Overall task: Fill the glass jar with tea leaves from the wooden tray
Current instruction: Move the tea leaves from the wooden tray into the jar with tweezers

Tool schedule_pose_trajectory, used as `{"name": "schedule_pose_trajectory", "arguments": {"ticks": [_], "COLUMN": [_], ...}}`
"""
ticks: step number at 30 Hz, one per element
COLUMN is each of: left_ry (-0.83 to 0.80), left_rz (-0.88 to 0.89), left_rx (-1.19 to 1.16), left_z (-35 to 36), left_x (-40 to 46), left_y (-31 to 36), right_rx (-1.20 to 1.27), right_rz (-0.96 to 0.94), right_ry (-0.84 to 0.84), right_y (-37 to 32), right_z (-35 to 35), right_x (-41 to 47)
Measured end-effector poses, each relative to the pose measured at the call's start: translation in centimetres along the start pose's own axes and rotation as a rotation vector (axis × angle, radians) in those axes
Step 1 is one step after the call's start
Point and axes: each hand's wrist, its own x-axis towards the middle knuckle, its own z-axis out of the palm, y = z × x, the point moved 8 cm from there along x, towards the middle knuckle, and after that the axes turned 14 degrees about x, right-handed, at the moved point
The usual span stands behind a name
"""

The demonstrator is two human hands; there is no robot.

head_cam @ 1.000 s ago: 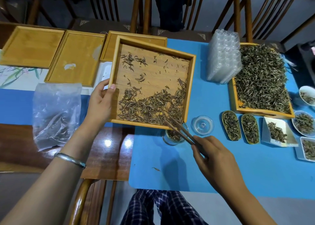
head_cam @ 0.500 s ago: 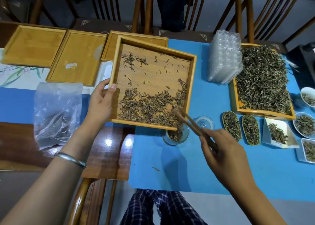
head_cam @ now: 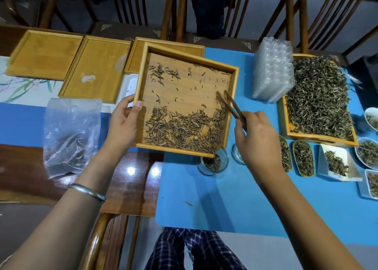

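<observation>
My left hand point(head_cam: 122, 122) grips the left rim of a square wooden tray point(head_cam: 141, 81), held tilted above the table. Brown tea leaves point(head_cam: 184, 128) lie heaped along its near edge, with a few scattered higher up. Under the tray's near right corner stands a small glass jar point(head_cam: 213, 163) partly filled with leaves. My right hand point(head_cam: 255, 140) holds brown wooden tweezers point(head_cam: 229, 104); their tips are slightly apart, over the right side of the tray, above the heap.
A blue mat point(head_cam: 225, 198) covers the table's right half. The jar's glass lid point(head_cam: 236, 155) peeks out behind my right hand. A second tray of green leaves point(head_cam: 319, 97), stacked clear plastic boxes point(head_cam: 272, 71), small dishes of tea point(head_cam: 302, 157), empty trays point(head_cam: 96, 69) and a plastic bag point(head_cam: 69, 134) surround them.
My right hand has lifted the tweezers from the jar up and right, then into the right side of the tray. The tray and my left hand have barely moved.
</observation>
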Motion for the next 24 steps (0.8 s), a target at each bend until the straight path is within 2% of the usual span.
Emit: {"name": "schedule_pose_trajectory", "arguments": {"ticks": [12, 24], "left_ry": [-0.005, -0.001], "left_rz": [-0.02, -0.014], "left_rx": [0.009, 0.013], "left_z": [-0.2, 0.0], "left_x": [-0.5, -0.4], "left_y": [0.3, 0.6], "right_rx": [0.04, 0.015], "right_rz": [0.021, 0.019], "right_ry": [-0.126, -0.149], "right_y": [0.6, 0.8], "right_z": [0.1, -0.2], "right_x": [-6.7, -10.2]}}
